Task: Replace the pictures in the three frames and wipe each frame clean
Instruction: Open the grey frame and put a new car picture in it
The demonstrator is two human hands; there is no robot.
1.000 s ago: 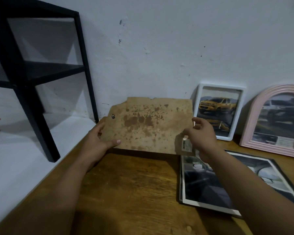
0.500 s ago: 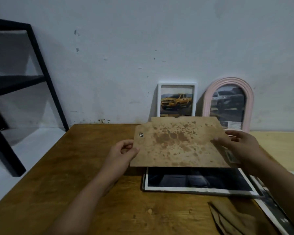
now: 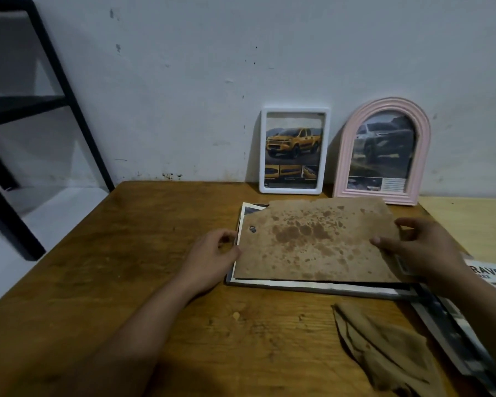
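Note:
A stained brown backing board [image 3: 312, 242] lies almost flat over a large frame [image 3: 312, 287] that rests face down on the wooden table [image 3: 126, 267]. My left hand [image 3: 212, 256] grips the board's left edge. My right hand [image 3: 418, 247] holds its right edge, thumb on top. A white frame [image 3: 294, 150] with a yellow truck picture and a pink arched frame [image 3: 382, 150] with a grey car picture lean on the wall behind. A brown cloth [image 3: 384, 351] lies crumpled at the front right.
A black metal shelf [image 3: 40, 90] stands at the left over a white surface. Loose printed pictures [image 3: 493, 279] lie at the right edge, partly under my right arm. The grey wall closes off the table's far side.
Both hands have brought the backing board from the left, over to the right and down onto the large frame. My view has shifted right.

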